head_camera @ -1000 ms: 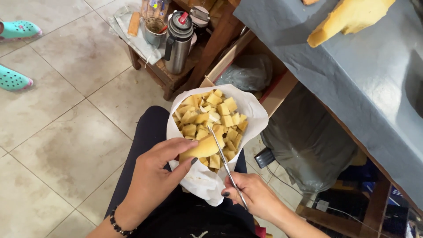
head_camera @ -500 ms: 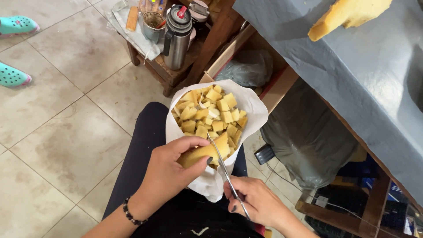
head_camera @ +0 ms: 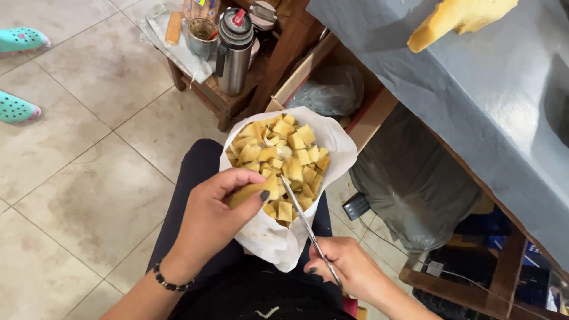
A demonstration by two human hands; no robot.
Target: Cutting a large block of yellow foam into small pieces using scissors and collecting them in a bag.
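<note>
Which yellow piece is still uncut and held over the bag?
The long yellow strip pinched in the left hand, meeting the knife from the right hand. The cubes in the white bag lie loose.

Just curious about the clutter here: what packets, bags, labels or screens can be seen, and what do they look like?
White bag: on the lap, open, full of yellow cubes.
Clear plastic bag: crumpled, in a wooden crate under the table.
Grey bag: large, slumped under the table.
Colourful packet: top edge, partly cut off.
No screens or signs.
</note>
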